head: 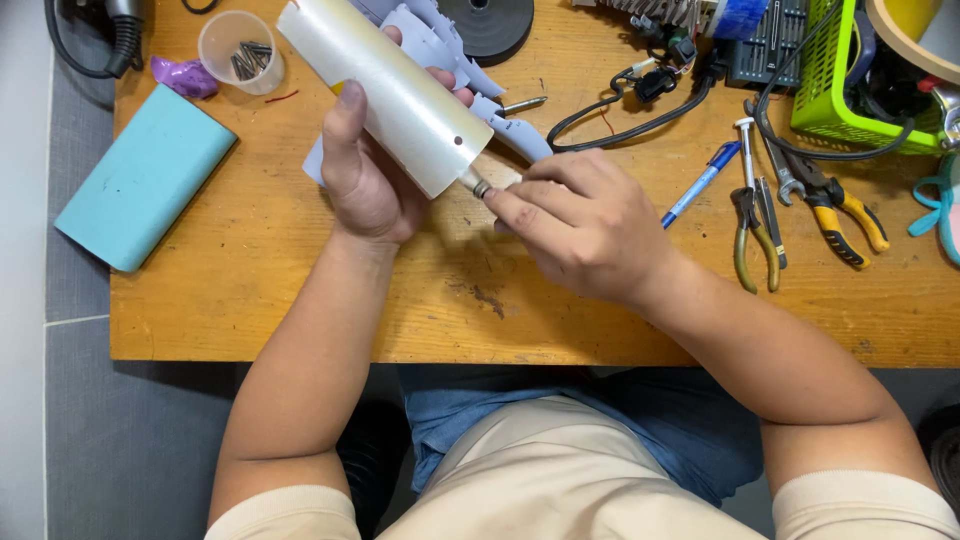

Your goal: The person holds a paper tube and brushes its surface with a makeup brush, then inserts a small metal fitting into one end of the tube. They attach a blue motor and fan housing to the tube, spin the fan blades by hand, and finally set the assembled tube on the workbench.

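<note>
The left hand wraps a cream cylinder, its grip pressed around the tube, held tilted above the bench. The right hand pinches a small metal fitting at the tube's near end, fingertips together on it. Just behind lie pale plastic parts; far left a cup of screws; pliers to the right. The fitting looks small enough to slip loose and roll off, should the pinch slacken.

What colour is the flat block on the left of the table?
Light teal, seen in the head view: the flat rectangular block.
</note>
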